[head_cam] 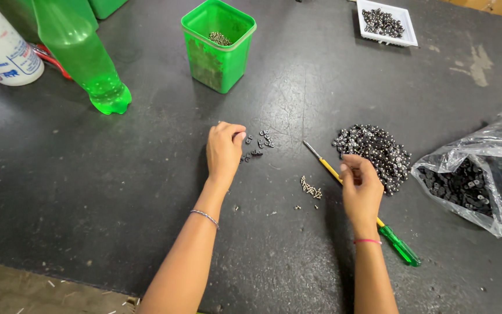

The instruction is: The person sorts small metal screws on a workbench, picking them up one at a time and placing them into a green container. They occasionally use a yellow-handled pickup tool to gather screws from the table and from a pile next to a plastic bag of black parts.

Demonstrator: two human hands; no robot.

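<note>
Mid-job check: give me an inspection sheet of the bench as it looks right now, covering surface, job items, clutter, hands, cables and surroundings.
Surface: dark worktable, scuffed, pale smear at far right.
Job's things: heap of small dark metal parts; small scattered group of parts; little pile of screws; screwdriver with green handle, lying under the right hand.
Clutter: green tub with screws inside; white tray of parts; clear bag of dark parts; green bottle; white container.
Hands: left hand resting by the scattered group; right hand pinching something too small to identify.
Cables: nothing seen.
Surroundings: floor strip with small debris.
</note>
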